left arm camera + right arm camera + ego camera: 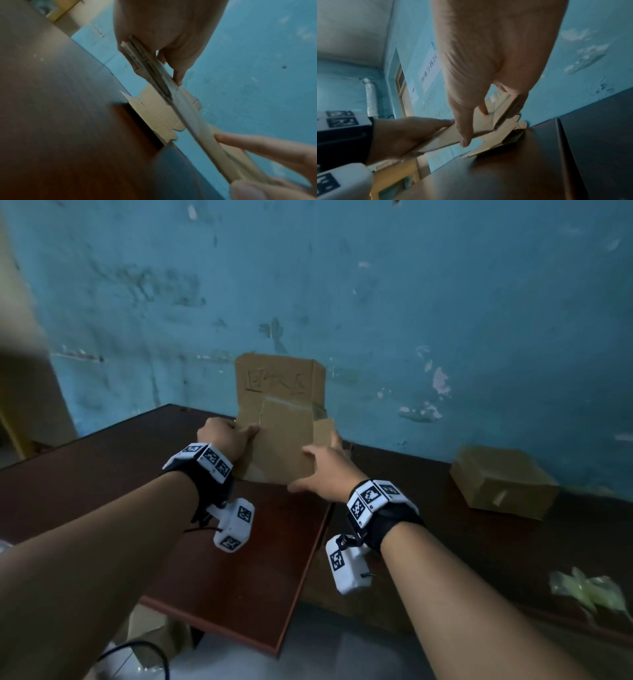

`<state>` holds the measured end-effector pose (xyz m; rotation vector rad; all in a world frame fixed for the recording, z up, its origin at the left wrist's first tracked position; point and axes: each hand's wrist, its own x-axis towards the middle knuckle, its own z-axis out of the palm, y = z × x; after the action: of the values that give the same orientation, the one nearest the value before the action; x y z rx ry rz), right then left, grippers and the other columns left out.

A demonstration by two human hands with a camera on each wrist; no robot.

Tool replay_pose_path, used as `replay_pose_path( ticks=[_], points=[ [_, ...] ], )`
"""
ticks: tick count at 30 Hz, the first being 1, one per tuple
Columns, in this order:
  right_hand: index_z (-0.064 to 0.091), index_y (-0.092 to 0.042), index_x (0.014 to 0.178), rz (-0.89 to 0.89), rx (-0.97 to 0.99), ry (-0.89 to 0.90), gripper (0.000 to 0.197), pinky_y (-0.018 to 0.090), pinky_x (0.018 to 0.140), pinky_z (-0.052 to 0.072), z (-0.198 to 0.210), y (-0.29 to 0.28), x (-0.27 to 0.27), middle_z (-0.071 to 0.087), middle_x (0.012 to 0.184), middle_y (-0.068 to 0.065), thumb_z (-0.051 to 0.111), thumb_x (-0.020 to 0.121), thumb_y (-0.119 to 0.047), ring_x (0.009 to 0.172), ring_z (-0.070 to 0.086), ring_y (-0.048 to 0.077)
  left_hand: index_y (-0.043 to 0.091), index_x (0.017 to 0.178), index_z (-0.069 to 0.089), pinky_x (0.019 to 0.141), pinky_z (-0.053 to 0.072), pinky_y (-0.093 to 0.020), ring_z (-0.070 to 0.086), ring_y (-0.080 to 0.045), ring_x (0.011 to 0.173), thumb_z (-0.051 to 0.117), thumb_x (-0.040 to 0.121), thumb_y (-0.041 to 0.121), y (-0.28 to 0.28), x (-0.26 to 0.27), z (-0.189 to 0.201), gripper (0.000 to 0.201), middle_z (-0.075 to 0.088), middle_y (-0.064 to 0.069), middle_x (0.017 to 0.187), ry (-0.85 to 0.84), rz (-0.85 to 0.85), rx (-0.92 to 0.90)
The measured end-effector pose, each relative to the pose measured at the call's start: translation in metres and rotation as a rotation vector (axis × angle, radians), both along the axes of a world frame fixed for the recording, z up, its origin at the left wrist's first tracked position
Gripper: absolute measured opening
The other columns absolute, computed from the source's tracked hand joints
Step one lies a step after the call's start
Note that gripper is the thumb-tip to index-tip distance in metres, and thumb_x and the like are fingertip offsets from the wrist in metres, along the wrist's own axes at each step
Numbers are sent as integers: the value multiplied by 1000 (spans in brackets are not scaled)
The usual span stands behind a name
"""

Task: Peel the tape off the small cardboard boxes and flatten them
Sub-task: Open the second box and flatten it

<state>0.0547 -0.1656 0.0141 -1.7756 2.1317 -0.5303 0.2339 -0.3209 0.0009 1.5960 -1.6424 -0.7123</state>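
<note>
Both hands clamped on flattened cardboard box (pixel 284 446) — left hand (pixel 224 436) left edge, right hand (pixel 325 470) right edge, above surface (pixel 102 474).

We see a blue wall (pixel 411 302) with peeling, scuffed paint behind two dark tables: a reddish-brown table (pixel 239 577) on the left and a darker table (pixel 479 542) beside it on the right. A grey floor (pixel 342 655) shows below. The light is dim.

Bare brown table (pixel 102 474) lies open at near left; an upright cardboard sheet (pixel 274 378) and blue wall (pixel 411 320) block the far side.
</note>
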Motion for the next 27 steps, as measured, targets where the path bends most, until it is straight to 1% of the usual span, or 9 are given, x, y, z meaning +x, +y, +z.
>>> replay_pose_path(
  ticks=[4,10,11,14,16,19,22,24,27],
  points=[
    [43,-14,159,28,32,83,84,55,127,22,-15,-35,7,-12,175,15,77,93,-52,159,6,50,5,115,72,82,54,-40,69,-38,102,72,95,57,-28,-6,-4,55,73,-19,118,-286,-70,-50],
    [53,-5,145,3,97,200,71,52,126,22,-26,-69,12,1,172,29,59,102,-61,156,12,51,16,153,48,115,45,-52,51,-46,137,66,94,54,-44,-16,-9,72,51,-23,152,-619,-267,-121],
    [57,-3,140,10,127,224,68,52,125,21,-28,-74,13,5,170,32,56,104,-60,156,13,52,23,155,50,117,43,-50,47,-43,143,66,96,51,-46,-16,-13,67,48,-18,157,-681,-278,-111],
    [63,-3,136,37,183,338,62,49,122,27,-39,-93,13,22,166,32,50,107,-57,151,24,48,41,131,68,117,39,-41,49,-33,141,62,99,45,-46,-22,-27,33,56,-8,154,-851,-396,-37],
    [63,-8,138,47,192,401,56,49,120,28,-48,-102,11,37,161,26,46,110,-53,151,24,44,29,145,64,114,35,-32,46,-29,146,61,103,35,-47,-30,-40,43,52,-6,161,-921,-480,21],
    [62,-20,141,45,222,442,52,58,119,18,-58,-114,1,50,157,14,42,108,-55,154,15,42,17,163,42,116,32,-30,41,-29,153,58,109,31,-51,-36,-52,58,42,-11,168,-921,-478,56],
    [36,-31,164,87,285,442,59,59,126,8,-57,-120,-6,30,173,10,37,110,-55,162,5,40,18,167,33,120,32,-34,38,-32,154,57,106,55,-60,-34,-56,75,37,-15,170,-927,-500,60],
    [17,-22,171,128,333,412,63,46,129,8,-52,-123,-7,11,177,15,34,115,-45,164,4,37,18,168,29,122,31,-35,37,-33,155,56,104,62,-70,-33,-60,83,35,-16,171,-930,-518,70],
    [6,-17,171,131,372,359,63,34,125,16,-49,-130,-6,-1,176,21,34,117,-36,164,9,35,16,167,32,120,35,-37,42,-35,151,56,102,66,-78,-34,-64,85,40,-17,167,-936,-517,63]
  ],
)
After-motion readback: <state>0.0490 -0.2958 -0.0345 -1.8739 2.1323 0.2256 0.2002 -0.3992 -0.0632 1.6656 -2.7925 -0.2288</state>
